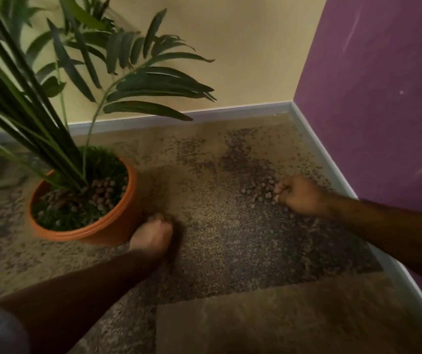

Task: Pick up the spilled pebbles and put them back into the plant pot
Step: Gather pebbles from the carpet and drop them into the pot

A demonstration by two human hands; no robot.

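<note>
An orange plant pot [117, 226] stands on the carpet at the left, holding a palm-like plant [59, 139], green moss and brown pebbles [102, 192]. More spilled pebbles [255, 187] lie in a loose patch on the carpet to the right of the pot. My right hand [302, 196] rests on the right edge of that patch, fingers curled around some pebbles. My left hand [153, 235] presses on the carpet just right of the pot's rim, fingers bent under and their tips hidden.
A yellow wall [230, 47] with a grey skirting board runs behind, meeting a purple wall [383, 98] at the right corner. Long palm leaves [158, 83] hang over the floor above the pot. A lighter carpet piece [281, 320] lies at the bottom.
</note>
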